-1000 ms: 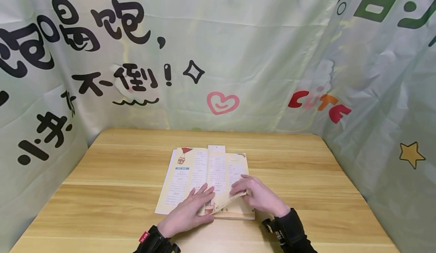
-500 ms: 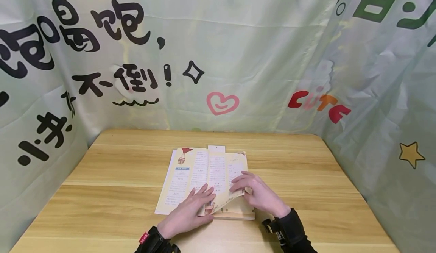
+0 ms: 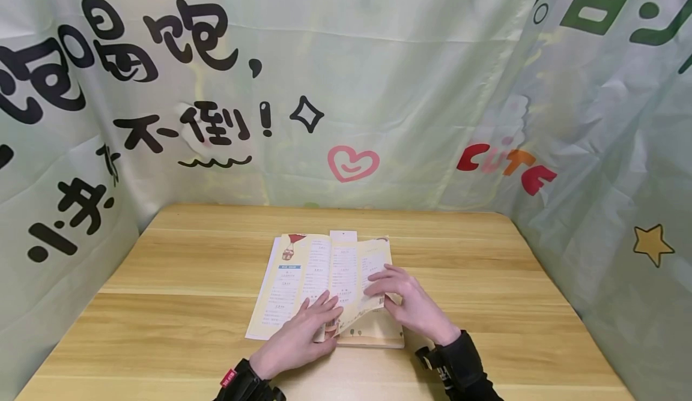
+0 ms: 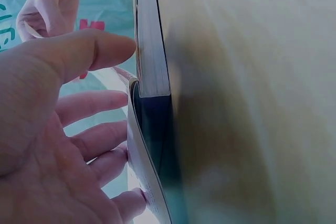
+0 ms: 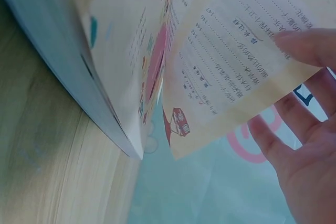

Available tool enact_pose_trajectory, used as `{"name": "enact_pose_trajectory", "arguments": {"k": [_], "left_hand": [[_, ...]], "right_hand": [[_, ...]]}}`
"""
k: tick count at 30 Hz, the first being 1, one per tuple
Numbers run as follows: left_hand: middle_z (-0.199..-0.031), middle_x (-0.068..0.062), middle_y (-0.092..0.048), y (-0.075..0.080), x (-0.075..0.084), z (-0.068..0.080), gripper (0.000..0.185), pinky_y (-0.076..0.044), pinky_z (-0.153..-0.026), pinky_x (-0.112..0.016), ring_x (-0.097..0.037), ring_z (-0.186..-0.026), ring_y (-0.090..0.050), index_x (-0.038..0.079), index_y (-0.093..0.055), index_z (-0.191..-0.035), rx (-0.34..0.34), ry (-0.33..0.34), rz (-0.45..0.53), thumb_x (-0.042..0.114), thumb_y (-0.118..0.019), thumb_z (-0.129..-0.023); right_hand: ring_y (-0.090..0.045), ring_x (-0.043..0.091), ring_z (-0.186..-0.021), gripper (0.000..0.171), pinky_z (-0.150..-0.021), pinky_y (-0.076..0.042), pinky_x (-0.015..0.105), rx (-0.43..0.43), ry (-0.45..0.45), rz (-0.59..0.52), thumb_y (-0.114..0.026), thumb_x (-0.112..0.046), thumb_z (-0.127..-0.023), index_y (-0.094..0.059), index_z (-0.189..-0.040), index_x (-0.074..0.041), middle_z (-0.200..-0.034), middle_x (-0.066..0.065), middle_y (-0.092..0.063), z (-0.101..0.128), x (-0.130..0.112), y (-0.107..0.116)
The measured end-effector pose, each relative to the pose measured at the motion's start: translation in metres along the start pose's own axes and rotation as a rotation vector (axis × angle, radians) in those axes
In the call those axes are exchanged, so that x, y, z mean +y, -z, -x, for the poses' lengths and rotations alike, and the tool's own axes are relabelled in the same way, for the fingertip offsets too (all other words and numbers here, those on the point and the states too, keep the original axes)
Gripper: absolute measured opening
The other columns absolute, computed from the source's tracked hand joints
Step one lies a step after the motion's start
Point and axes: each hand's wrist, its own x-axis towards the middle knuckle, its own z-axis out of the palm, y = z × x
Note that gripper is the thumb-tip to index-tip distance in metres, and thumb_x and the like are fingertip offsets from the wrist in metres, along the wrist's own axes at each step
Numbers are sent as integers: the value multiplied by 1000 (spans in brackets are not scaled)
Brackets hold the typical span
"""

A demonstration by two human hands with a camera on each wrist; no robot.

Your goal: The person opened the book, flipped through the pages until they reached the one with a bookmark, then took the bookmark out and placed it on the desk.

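An open book [image 3: 278, 299] with printed columns of text lies on the table. My left hand [image 3: 300, 336] rests on it near the spine, fingers spread across the lower part of the left page. On the other side, my right hand [image 3: 412, 306] pinches the outer edge of the right-hand page [image 3: 345, 275], whose lower corner is raised. The right wrist view shows the lifted page's underside [image 5: 226, 61], the thumb on it and the fingers behind. More page layers [image 4: 151, 45] form a thick block below the left thumb in the left wrist view.
A wooden table [image 3: 189, 269] carries the book. Out past the book's top edge sticks a white card-like strip [image 3: 343, 236]. A printed fabric curtain [image 3: 421, 107] closes off the back and both sides. Black straps [image 3: 459, 365] circle the wrists.
The right hand has shifted slightly up, lifting the right-hand page's lower corner higher and uncovering more of the page beneath. The left hand stays almost where it was.
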Motion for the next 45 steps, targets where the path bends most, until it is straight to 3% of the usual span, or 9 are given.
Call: {"name": "enact_pose_trajectory", "arguments": {"k": [12,19,25,29,35,38,42,45], "left_hand": [[-154,-20,-48,1,5,1,52,-27,-121,-66,-36,-150,-37,6,-58,-140,20,7,-30,16,-66,-90],[-152,-20,-50,1,5,0,51,-28,-120,-67,-36,-149,-39,8,-59,-140,32,7,-37,17,-67,-91],[-150,-21,-52,0,6,-1,49,-30,-118,-69,-37,-147,-42,8,-59,-140,48,2,-40,17,-66,-93],[-147,-19,-56,0,8,-1,46,-29,-118,-70,-36,-145,-45,8,-59,-139,60,1,-44,17,-65,-95],[-144,-15,-60,0,12,0,42,-31,-115,-71,-34,-141,-50,7,-61,-138,77,-5,-67,15,-62,-97],[-142,-15,-62,0,12,-1,34,-32,-114,-73,-34,-139,-53,6,-66,-131,92,-10,-60,14,-61,-98],[-137,-15,-65,0,11,-2,20,-31,-113,-75,-34,-136,-56,8,-75,-110,103,-12,-34,12,-60,-99],[-134,-16,-67,1,11,-3,16,-31,-112,-76,-35,-134,-57,12,-78,-95,111,-6,-5,11,-62,-97]], "right_hand": [[-68,30,-109,38,-108,-45,53,147,96,40,-69,19,-72,-77,-96,-9,-101,1,-78,-1,3,-4],[-66,31,-109,38,-98,-52,54,215,123,51,-72,20,-72,-77,-99,-7,-103,5,-78,-2,3,-6],[-67,30,-108,39,-97,-56,41,294,168,90,-77,16,-72,-77,-104,-6,-102,5,-79,-6,6,-10],[-66,31,-105,37,-95,-55,38,361,156,122,-80,10,-71,-77,-106,-3,-103,10,-79,-7,5,-15],[-64,26,-96,38,-86,-52,29,439,68,156,-82,6,-71,-76,-107,0,-106,15,-78,-8,1,-21],[-69,27,-95,37,-86,-57,30,438,34,143,-81,7,-73,-75,-109,2,-107,16,-78,-7,0,-23],[-74,29,-98,36,-89,-60,43,424,5,100,-77,6,-78,-73,-114,3,-111,16,-77,-7,-1,-24],[-73,31,-104,36,-97,-58,38,420,-31,51,-73,6,-83,-71,-119,2,-116,16,-75,-6,-2,-26]]}}
